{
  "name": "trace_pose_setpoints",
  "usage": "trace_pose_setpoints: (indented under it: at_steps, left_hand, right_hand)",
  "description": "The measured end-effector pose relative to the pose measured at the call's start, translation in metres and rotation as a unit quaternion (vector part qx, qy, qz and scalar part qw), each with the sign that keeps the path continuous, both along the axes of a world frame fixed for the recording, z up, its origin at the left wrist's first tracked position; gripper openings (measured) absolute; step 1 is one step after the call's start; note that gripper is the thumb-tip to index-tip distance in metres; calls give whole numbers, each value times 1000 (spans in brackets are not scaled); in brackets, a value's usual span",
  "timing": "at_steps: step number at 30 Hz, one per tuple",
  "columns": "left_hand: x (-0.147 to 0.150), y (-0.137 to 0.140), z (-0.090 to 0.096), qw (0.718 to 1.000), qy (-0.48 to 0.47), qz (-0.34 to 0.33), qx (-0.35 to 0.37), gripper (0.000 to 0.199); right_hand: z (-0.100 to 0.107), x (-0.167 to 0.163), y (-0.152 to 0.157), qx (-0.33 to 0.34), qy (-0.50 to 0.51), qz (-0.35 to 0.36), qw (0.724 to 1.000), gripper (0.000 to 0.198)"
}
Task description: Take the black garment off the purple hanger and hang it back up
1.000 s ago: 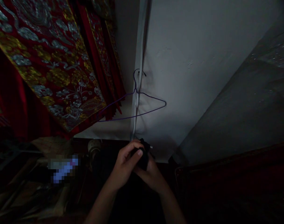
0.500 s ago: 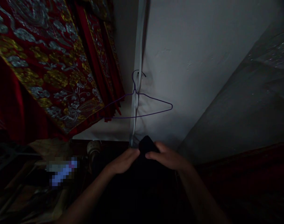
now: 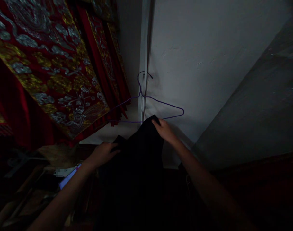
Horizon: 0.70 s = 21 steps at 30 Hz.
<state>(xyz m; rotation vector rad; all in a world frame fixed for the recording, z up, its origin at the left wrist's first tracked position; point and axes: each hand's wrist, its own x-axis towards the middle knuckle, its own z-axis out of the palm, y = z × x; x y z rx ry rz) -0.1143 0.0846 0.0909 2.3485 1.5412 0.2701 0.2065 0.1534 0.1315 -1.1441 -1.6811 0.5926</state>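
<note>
A black garment is spread between my two hands; its kind cannot be made out in the dim light. My left hand is closed on its upper left edge. Higher up, my right hand pinches the top right corner, which overlaps the lower bar of a purple wire hanger. The hanger is hooked near a white strip on the wall, with no garment on it. Its left end passes in front of, or close to, red cloth; which one cannot be told.
Red cloth embroidered in gold and silver hangs at the left. Behind the hanger is a pale wall. A grey sheet-like surface slants at the right. Dim clutter with a lit bluish screen lies at lower left.
My hands have moved apart and upward, the right one further up to the hanger and the left one out to the left. The black garment has risen and spread wider between them.
</note>
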Motion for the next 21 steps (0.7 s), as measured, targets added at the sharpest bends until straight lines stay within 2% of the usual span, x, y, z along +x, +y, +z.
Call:
trace_pose_setpoints:
  at_steps: [2,5,9,11,15,18,21]
  left_hand:
    - [-12,2,-6,1000,-14,15,-14,27]
    - [-25,10,-3,997,-68,26,4,30]
    - [-31,20,27,984,-137,20,109,36]
    - [-26,23,45,976,-158,24,151,36]
    - [-5,28,75,957,-190,-10,221,26]
    - [13,36,91,938,-201,-22,282,18]
    - [24,46,101,920,-229,-15,317,30]
  right_hand:
    - [-4,4,-1,6,-23,-5,1000,33]
    - [5,17,-12,26,-52,-23,998,38]
    - [25,25,-25,27,-65,-24,997,39]
    - [29,24,-27,17,-63,-18,998,39]
    - [23,13,-31,1,-56,-15,998,37]
    - [16,4,-38,-20,-49,14,998,38]
    - [15,4,-47,-4,-59,22,998,35]
